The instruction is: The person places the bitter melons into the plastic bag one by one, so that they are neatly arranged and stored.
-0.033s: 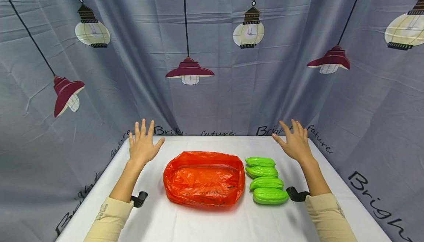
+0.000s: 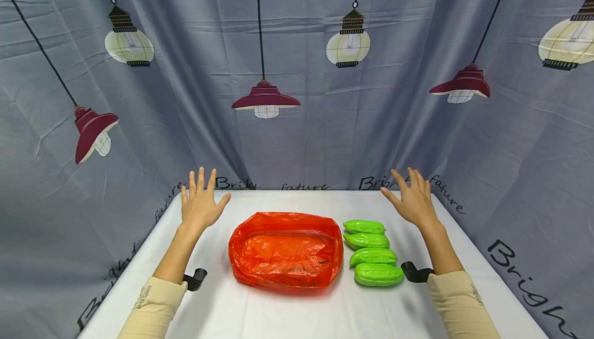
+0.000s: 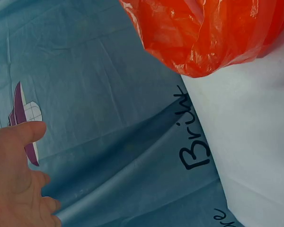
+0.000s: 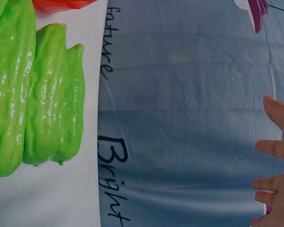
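I see the orange bag [image 2: 286,250] lying open on the white table [image 2: 287,313], and I take it as my landmark. My left hand [image 2: 200,204] hovers above the table to the left of the bag and a little behind it, fingers spread and straight, grasping nothing. My right hand [image 2: 413,200] hovers to the right of the bag and behind it, fingers also spread, thumb out, empty.

Just right of the bag lie four green gourds [image 2: 373,252] in a row running from back to front, side by side and close together; the nearest one sits almost against the bag's right edge. They lie between the bag and my right forearm. In the right wrist view three of the gourds [image 4: 45,94] show glossy and ridged beside the table's far edge.

A black wrist mount [image 2: 196,278] shows left of the bag at my left sleeve, another [image 2: 415,272] right of the gourds. Behind the bag hangs a grey curtain [image 2: 297,122] printed with lamps and lettering, which wraps both sides of the table.
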`<state>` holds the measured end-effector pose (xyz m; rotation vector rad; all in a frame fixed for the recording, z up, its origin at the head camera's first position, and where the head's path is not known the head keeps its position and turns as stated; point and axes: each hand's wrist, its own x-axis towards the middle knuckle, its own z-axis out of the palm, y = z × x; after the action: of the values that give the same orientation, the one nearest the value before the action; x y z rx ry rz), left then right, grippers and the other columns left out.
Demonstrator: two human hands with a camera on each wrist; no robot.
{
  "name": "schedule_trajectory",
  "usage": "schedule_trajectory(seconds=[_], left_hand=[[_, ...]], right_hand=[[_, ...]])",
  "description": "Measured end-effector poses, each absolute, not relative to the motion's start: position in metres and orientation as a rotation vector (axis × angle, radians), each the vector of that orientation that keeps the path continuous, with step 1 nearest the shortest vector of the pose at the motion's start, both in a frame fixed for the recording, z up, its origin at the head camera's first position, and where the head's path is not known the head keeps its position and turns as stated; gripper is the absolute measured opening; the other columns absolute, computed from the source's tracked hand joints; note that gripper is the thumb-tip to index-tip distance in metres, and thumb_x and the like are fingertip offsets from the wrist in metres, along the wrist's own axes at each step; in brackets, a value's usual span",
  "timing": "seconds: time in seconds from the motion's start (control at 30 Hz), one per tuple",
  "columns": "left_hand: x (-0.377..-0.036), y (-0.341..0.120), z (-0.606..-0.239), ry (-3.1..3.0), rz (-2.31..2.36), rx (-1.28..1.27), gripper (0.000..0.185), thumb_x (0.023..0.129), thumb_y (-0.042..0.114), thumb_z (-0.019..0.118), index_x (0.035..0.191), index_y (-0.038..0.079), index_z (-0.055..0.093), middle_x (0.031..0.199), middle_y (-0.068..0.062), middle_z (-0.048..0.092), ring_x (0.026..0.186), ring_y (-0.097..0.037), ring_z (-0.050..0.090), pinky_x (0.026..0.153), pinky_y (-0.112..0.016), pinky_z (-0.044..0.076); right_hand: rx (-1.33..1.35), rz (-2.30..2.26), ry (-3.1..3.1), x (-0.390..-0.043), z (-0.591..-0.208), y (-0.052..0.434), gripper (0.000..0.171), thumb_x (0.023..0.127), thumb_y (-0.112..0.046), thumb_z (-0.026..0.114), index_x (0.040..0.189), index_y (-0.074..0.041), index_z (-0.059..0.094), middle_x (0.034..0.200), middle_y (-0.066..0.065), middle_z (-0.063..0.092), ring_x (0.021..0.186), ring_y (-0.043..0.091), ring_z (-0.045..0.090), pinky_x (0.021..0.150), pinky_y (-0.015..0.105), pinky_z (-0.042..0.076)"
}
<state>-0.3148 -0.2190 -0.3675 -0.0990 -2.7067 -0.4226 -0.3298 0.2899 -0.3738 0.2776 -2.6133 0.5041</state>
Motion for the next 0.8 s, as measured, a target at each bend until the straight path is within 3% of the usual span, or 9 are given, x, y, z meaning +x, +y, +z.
schedule_trajectory(seconds=[0.13,0.23,0.4,0.5,0.67,0.8], left_hand=[[-0.313,-0.218,-0.371,-2.697,-0.463,-0.113,0.078,0.089,0.044,0.05,0.148,0.006,0.016,0.15,-0.026,0.002,0.136,-0.038,-0.013,0.104,-0.062,-0.002],[-0.309,-0.215,-0.377,-2.665,-0.528,-0.131,0.076,0.089,0.042,0.052,0.146,0.004,0.021,0.148,-0.03,0.006,0.136,-0.041,-0.009,0.104,-0.062,0.002],[-0.3,-0.209,-0.392,-2.571,-0.661,-0.134,0.07,0.088,0.036,0.056,0.143,0.003,0.028,0.145,-0.03,0.017,0.135,-0.045,0.004,0.104,-0.061,0.01],[-0.295,-0.204,-0.405,-2.476,-0.773,-0.134,0.067,0.087,0.031,0.058,0.142,0.005,0.03,0.143,-0.027,0.025,0.133,-0.044,0.017,0.102,-0.06,0.017],[-0.294,-0.198,-0.433,-2.293,-1.021,-0.151,0.066,0.086,0.021,0.06,0.142,0.006,0.029,0.137,-0.022,0.035,0.125,-0.039,0.034,0.099,-0.056,0.027],[-0.291,-0.193,-0.459,-2.254,-1.166,-0.15,0.064,0.087,0.018,0.058,0.143,0.007,0.028,0.135,-0.02,0.038,0.124,-0.036,0.035,0.101,-0.053,0.027]], right_hand=[[0.301,0.534,-2.602,-0.33,-0.375,0.292,0.07,0.09,-0.05,0.049,0.141,-0.006,0.033,0.144,0.032,0.015,0.134,0.047,0.005,0.102,0.064,0.0],[0.354,0.648,-2.57,-0.327,-0.378,0.295,0.065,0.091,-0.043,0.052,0.141,-0.005,0.035,0.144,0.032,0.014,0.131,0.05,0.008,0.096,0.07,0.009],[0.437,0.849,-2.456,-0.316,-0.385,0.3,0.055,0.091,-0.029,0.056,0.138,-0.006,0.04,0.141,0.029,0.025,0.126,0.052,0.022,0.089,0.07,0.022],[0.462,0.926,-2.385,-0.306,-0.389,0.3,0.049,0.091,-0.024,0.058,0.136,-0.008,0.045,0.134,0.022,0.041,0.121,0.041,0.037,0.094,0.058,0.03],[0.603,1.318,-2.309,-0.291,-0.396,0.299,0.041,0.093,-0.014,0.054,0.132,-0.006,0.048,0.123,0.018,0.055,0.111,0.018,0.052,0.091,0.019,0.041],[0.758,1.581,-2.316,-0.281,-0.407,0.3,0.039,0.094,-0.008,0.05,0.132,-0.002,0.047,0.121,0.021,0.055,0.111,0.013,0.054,0.089,0.015,0.041]])
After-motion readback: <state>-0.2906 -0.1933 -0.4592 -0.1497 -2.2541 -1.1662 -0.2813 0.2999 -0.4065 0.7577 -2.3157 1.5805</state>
